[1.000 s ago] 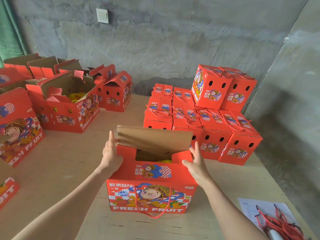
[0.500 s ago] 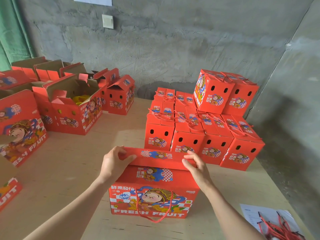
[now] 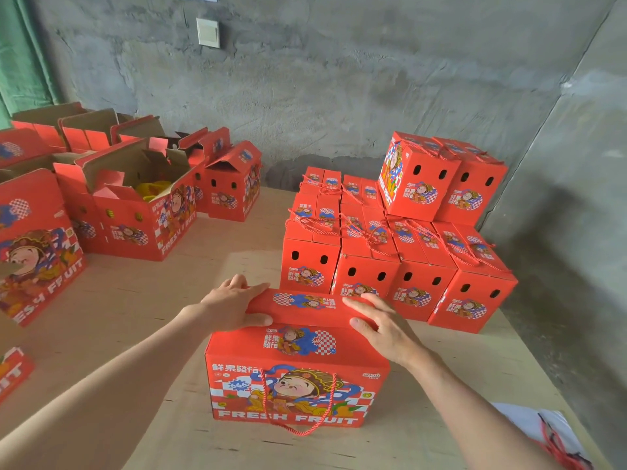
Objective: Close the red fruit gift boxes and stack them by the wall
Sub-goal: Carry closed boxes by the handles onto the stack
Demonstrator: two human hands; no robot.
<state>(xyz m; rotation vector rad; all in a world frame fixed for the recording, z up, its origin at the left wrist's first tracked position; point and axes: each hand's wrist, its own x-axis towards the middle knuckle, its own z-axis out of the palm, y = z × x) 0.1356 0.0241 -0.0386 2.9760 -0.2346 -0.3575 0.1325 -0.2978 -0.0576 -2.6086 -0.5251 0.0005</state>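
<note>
Along the counter's [image 3: 135, 317] left edge, open boxes [image 3: 142, 212] await closing, one showing yellow fruit [image 3: 154, 189]. Mid near edge, the left grip [image 3: 230, 305] pinches the current box's [image 3: 295, 378] top flap [image 3: 305, 305]; the right grip [image 3: 383, 329], fingers straight, presses it down. Closed boxes [image 3: 390, 266] fill the far right corner by the wall [image 3: 339, 96]. Perhaps half remains.

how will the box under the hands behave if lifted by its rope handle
Probably stiff: the box is cardboard holding square edges. May swing from its thin rope handle. Unlikely to tip when pushed: wide base flat on the table.
</note>
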